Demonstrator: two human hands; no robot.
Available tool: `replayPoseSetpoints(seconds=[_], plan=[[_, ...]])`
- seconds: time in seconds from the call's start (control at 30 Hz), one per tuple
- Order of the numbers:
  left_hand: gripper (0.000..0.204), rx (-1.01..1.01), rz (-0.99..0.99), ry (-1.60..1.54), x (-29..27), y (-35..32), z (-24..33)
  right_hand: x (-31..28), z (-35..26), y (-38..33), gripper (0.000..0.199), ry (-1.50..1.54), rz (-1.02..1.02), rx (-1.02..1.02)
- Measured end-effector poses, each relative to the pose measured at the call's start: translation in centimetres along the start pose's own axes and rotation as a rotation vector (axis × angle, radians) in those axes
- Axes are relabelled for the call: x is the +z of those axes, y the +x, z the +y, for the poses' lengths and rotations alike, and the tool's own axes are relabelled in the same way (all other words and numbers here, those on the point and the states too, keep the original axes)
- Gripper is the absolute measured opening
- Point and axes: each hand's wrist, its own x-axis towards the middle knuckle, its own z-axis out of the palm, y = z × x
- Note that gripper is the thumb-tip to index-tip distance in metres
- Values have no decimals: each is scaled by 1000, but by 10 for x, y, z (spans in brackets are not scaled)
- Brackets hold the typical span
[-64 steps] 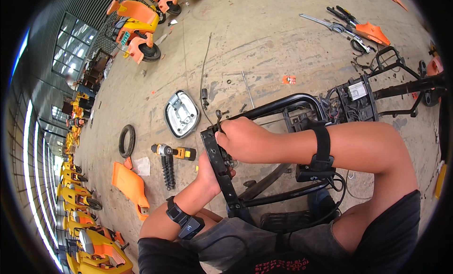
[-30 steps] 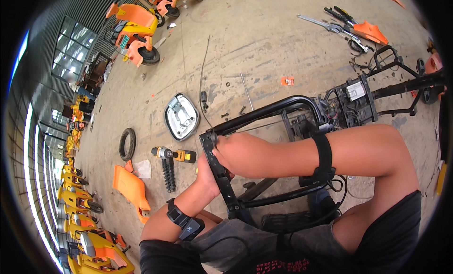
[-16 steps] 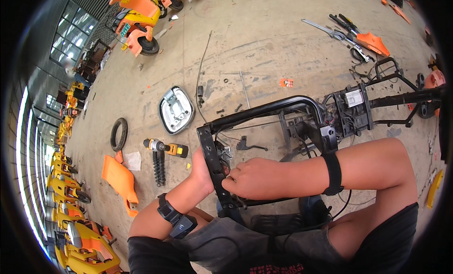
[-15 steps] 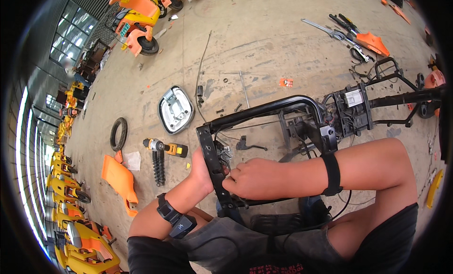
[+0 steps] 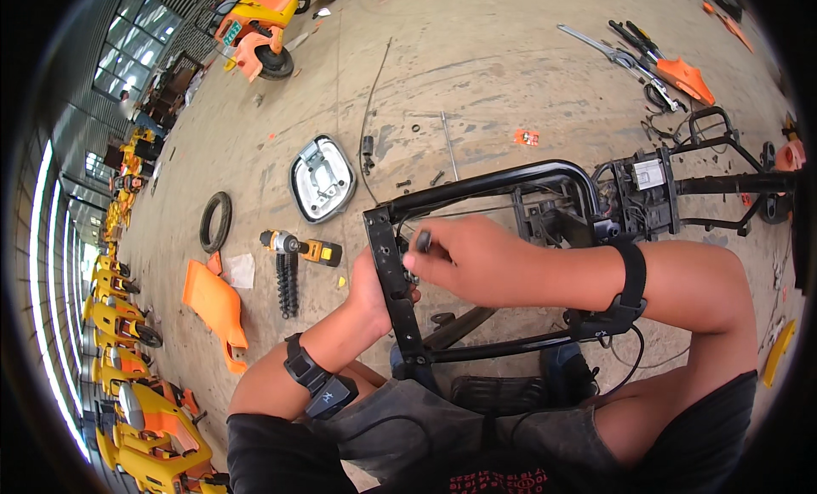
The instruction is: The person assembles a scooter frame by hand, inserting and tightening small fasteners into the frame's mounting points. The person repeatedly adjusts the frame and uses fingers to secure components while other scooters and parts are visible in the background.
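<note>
A black tubular scooter frame (image 5: 511, 181) stretches across in front of me, its drilled flat end plate (image 5: 393, 277) on the left. My left hand (image 5: 369, 291) is wrapped round this plate from its outer side, with fingertips showing past the inner edge. On the plate's inner side, my right hand (image 5: 477, 260) is closed in a pinch near its upper half. A small dark rounded piece (image 5: 423, 239) shows between the thumb and forefinger; its kind cannot be made out. Metal bits by the fingertips are mostly hidden.
Left of the frame lie a yellow-and-black cordless power tool (image 5: 317, 251), a black coil-spring shock absorber (image 5: 288, 288), a silver-and-black cover (image 5: 322, 179), a tyre (image 5: 214, 222) and an orange panel (image 5: 213, 305). Bolts (image 5: 437, 177) are scattered beyond. Yellow scooters (image 5: 157, 434) line the left side.
My right hand has moved up along the plate and lifted, showing the dark piece in its pinch. It now covers the brake lever on the floor. My left hand keeps its hold.
</note>
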Motion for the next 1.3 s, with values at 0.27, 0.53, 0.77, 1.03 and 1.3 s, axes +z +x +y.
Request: replayPoseSetpoints(seconds=[0.27, 0.53, 0.77, 1.03, 1.3], plan=[[39, 14, 43, 70, 11, -7, 3, 2, 10, 24, 33, 3, 65, 26], [43, -7, 62, 65, 8, -5, 2, 10, 11, 32, 35, 37, 52, 63], [39, -20, 39, 13, -2, 1, -1, 20, 13, 41, 34, -147, 135, -41], [41, 15, 64, -41, 17, -12, 2, 18, 13, 17, 16, -649, -155, -542], [40, 10, 6, -37, 12, -7, 3, 27, 22, -20, 18, -583, -300, -573]])
